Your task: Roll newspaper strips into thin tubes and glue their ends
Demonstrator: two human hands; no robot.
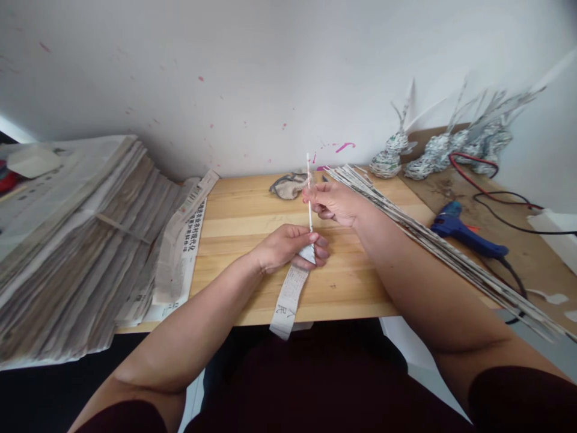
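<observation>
Between my hands a strip of newspaper (291,293) is partly rolled into a thin paper tube (310,215) that stands nearly upright. My left hand (291,248) is closed on the lower part, thumb pressed where the flat strip meets the tube. Below it the loose strip hangs toward the table's front edge. Higher up, my right hand (332,201) pinches the tube between thumb and fingertips, and the tube's tip sticks out above. Behind the tube a crumpled grey-beige cloth (288,186) lies near the wall.
A tall stack of newspapers (90,240) fills the left of the wooden table (360,288). At right lie a bundle of rolled paper sticks (415,231) and a blue glue gun (469,231) with cables. Woven paper figures (388,157) stand along the wall behind.
</observation>
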